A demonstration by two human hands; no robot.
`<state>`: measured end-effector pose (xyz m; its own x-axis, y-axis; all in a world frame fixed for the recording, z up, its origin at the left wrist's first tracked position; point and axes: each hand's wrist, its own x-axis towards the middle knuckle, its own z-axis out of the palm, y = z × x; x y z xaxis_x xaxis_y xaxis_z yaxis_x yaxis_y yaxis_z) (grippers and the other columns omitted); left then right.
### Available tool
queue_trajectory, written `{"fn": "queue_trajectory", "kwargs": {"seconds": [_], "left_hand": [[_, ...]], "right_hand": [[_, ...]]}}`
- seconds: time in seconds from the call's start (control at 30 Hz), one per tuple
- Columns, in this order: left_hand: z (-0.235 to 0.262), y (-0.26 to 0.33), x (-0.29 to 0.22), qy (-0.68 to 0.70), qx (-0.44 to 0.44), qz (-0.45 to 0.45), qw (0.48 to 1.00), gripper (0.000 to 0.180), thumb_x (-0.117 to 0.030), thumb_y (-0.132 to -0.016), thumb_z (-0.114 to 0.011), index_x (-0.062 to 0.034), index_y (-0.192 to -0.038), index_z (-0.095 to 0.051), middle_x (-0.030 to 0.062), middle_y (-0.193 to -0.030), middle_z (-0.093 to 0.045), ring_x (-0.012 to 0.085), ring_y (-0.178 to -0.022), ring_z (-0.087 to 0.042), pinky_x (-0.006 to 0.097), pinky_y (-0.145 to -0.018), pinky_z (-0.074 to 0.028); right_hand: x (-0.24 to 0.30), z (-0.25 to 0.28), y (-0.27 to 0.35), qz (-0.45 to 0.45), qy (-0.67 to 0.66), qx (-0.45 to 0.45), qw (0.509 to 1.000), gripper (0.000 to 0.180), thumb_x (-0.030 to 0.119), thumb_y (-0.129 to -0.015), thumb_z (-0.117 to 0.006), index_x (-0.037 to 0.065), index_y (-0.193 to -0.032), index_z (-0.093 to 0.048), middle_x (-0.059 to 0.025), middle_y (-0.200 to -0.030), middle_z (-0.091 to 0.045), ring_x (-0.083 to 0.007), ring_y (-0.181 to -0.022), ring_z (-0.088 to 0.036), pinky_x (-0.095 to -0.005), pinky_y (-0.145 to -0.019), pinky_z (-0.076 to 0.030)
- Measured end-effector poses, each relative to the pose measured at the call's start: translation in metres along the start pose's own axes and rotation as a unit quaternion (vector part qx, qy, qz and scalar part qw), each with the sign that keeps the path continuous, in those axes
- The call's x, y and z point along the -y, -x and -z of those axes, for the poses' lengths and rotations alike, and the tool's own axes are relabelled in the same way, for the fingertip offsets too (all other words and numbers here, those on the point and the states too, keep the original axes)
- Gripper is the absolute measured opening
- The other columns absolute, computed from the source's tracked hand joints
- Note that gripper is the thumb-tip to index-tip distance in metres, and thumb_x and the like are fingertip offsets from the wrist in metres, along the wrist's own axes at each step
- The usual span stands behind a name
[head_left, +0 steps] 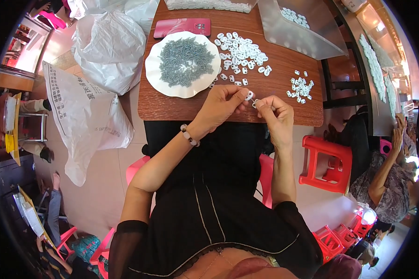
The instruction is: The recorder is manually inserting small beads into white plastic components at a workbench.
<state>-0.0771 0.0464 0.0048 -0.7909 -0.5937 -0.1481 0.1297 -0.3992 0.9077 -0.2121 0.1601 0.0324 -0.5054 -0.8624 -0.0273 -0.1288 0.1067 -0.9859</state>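
Note:
My left hand (pixel 223 106) is closed in a pinch on a small white plastic piece (pixel 249 96) with holes, just over the table's near edge. Close beside it, my right hand (pixel 276 113) pinches another small whitish part (pixel 254 103), whose kind is too small to make out. The two parts are nearly touching or touching. Beyond my left hand stands a white scalloped plate (pixel 152 74) heaped with small grey pins (pixel 181 76). Loose white two-holed pieces (pixel 241 50) lie scattered right of the plate. A smaller group of white pieces (pixel 300 88) lies farther right.
A pink phone (pixel 181 28) lies behind the plate on the brown table (pixel 172 106). A translucent bin (pixel 302 39) with white pieces stands at the far right. White sacks (pixel 108 51) crowd the left floor. A red stool (pixel 326 162) stands right; other people sit nearby.

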Motion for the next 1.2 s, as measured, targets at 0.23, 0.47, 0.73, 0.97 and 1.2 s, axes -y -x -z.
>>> {"fn": "queue_trajectory", "kwargs": {"seconds": [0.23, 0.47, 0.73, 0.97, 1.2], "left_hand": [[0.001, 0.0, 0.003, -0.006, 0.0, 0.005, 1.0, 0.031, -0.029, -0.097, -0.058, -0.0001, -0.1, -0.068, -0.0015, -0.078, -0.062, 0.0036, -0.068, -0.053, 0.018, -0.063, -0.044], [0.001, -0.001, 0.006, -0.005, -0.004, 0.003, 1.0, 0.031, -0.03, -0.096, -0.059, -0.0006, -0.098, -0.068, -0.0013, -0.078, -0.062, 0.0035, -0.068, -0.053, 0.018, -0.063, -0.044], [0.001, -0.001, 0.008, -0.009, -0.004, 0.003, 1.0, 0.031, -0.03, -0.096, -0.059, -0.0009, -0.096, -0.069, -0.0018, -0.075, -0.061, 0.0033, -0.066, -0.053, 0.017, -0.062, -0.044], [-0.002, 0.001, 0.006, -0.033, -0.01, -0.005, 0.999, 0.03, -0.029, -0.096, -0.06, -0.0001, -0.096, -0.069, -0.002, -0.074, -0.061, 0.0031, -0.066, -0.053, 0.017, -0.061, -0.044], [-0.006, 0.006, 0.004, -0.068, -0.021, -0.021, 0.997, 0.028, -0.025, -0.096, -0.059, 0.0007, -0.097, -0.07, -0.0011, -0.076, -0.063, 0.0037, -0.065, -0.054, 0.018, -0.059, -0.044]], "right_hand": [[-0.002, -0.001, 0.0, 0.007, 0.002, -0.006, 1.0, 0.017, 0.011, -0.089, -0.065, 0.002, -0.075, -0.063, 0.0042, -0.063, -0.057, -0.0006, -0.058, -0.046, -0.0184, -0.053, -0.035], [-0.004, -0.001, 0.001, -0.003, -0.006, -0.007, 1.0, 0.017, 0.011, -0.089, -0.065, 0.002, -0.075, -0.063, 0.0043, -0.063, -0.057, -0.0007, -0.058, -0.046, -0.0184, -0.053, -0.035], [-0.003, -0.001, 0.001, -0.01, 0.01, -0.012, 1.0, 0.018, 0.012, -0.088, -0.066, 0.002, -0.073, -0.063, 0.0041, -0.062, -0.057, -0.0008, -0.057, -0.046, -0.0188, -0.053, -0.035], [-0.007, -0.004, 0.001, -0.007, 0.018, -0.019, 1.0, 0.019, 0.012, -0.088, -0.066, 0.002, -0.073, -0.062, 0.0056, -0.061, -0.054, -0.0005, -0.056, -0.043, -0.019, -0.051, -0.032], [-0.015, -0.011, 0.004, 0.011, 0.008, -0.043, 0.999, 0.018, 0.012, -0.089, -0.067, 0.001, -0.075, -0.063, 0.0077, -0.061, -0.051, 0.0, -0.057, -0.04, -0.0185, -0.052, -0.03]]}}
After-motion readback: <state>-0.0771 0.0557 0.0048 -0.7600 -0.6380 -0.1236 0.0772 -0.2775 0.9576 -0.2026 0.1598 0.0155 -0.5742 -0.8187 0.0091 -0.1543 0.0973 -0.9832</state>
